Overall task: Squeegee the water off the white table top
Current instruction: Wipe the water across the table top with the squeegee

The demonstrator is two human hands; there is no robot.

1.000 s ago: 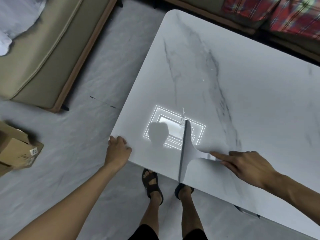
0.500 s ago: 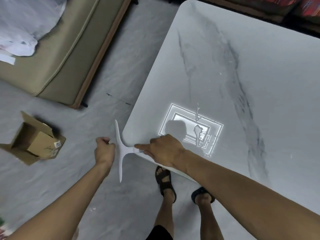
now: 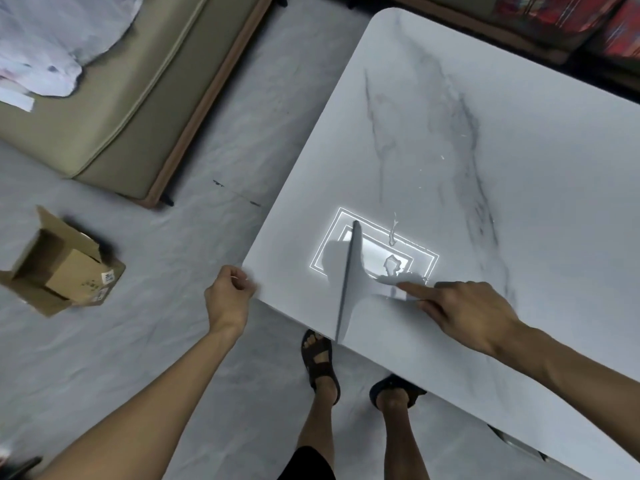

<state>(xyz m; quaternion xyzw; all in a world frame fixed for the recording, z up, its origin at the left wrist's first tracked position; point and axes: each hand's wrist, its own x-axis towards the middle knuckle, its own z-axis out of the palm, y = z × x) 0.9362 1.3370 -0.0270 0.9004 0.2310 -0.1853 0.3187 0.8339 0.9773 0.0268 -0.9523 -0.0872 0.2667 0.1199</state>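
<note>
The white marble-look table top (image 3: 502, 140) fills the right of the view, with a bright ceiling-light reflection near its front left corner. A small puddle of water (image 3: 393, 263) and a thin streak lie in that reflection. My right hand (image 3: 464, 313) grips the handle of a white squeegee (image 3: 348, 282), index finger stretched along it. The blade stands on the table just left of the puddle and reaches past the near edge. My left hand (image 3: 228, 292) is curled at the table's corner edge, holding nothing else.
A beige upholstered bench (image 3: 131, 109) with white cloth on it stands at the far left. An open cardboard box (image 3: 59, 268) lies on the grey floor. My sandalled feet (image 3: 322, 362) are by the table's near edge. Red plaid fabric (image 3: 571, 15) sits behind the table.
The squeegee went left off the table's corner half a second ago and is now back on the table beside the puddle. My left hand stayed at the corner.
</note>
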